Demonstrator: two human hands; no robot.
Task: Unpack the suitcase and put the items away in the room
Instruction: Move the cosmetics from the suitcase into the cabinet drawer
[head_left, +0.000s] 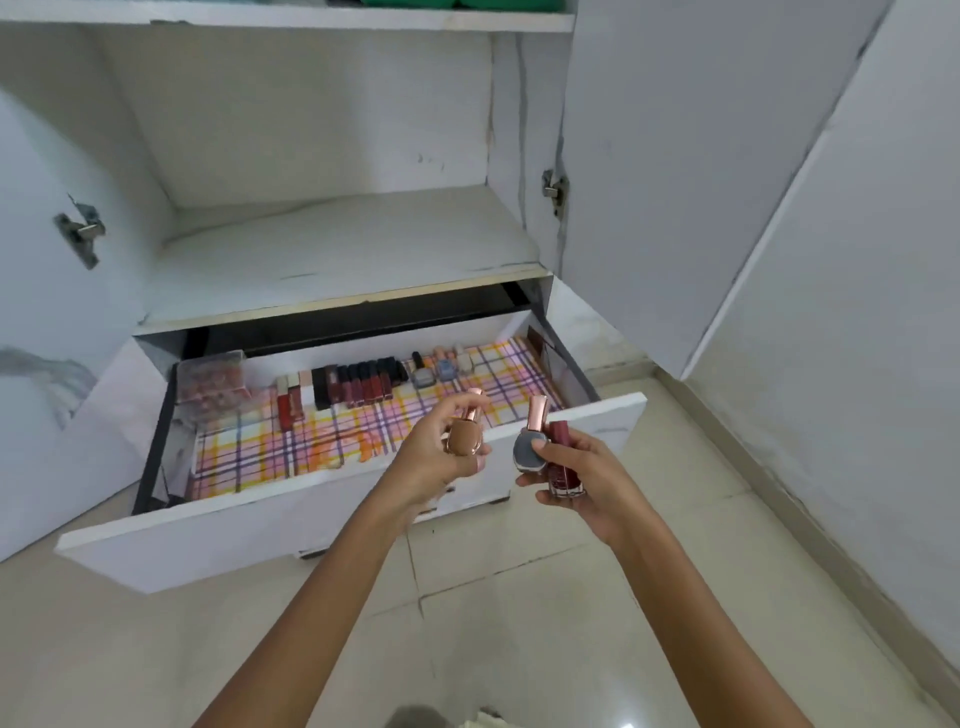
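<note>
Over the front edge of the pulled-out drawer (311, 525), in the head view, both grips hang with small bottles, likely glass, and that is where I see the trouble. The right grip (587, 478) carries two at once, a grey bottle (530, 451) and a dark red bottle (563, 465), pressed side by side. If I free one to set it down, the other could slip and drop onto the tiled floor (519, 623) or knock against the drawer front. Reaching into the back row could also topple the lip glosses (358, 384) and the small bottles (441, 366), which stand close together on the plaid liner (291, 452).

The left grip (441, 457) is clenched round a single tan bottle (464, 441), fingers and thumb curled about its body, its rose-gold cap pointing up and away. The right grip is likewise closed, fingers wrapped round both its bottles. None of the three is in the drawer yet. All hover just above its front panel, near a bare stretch of liner.
</note>
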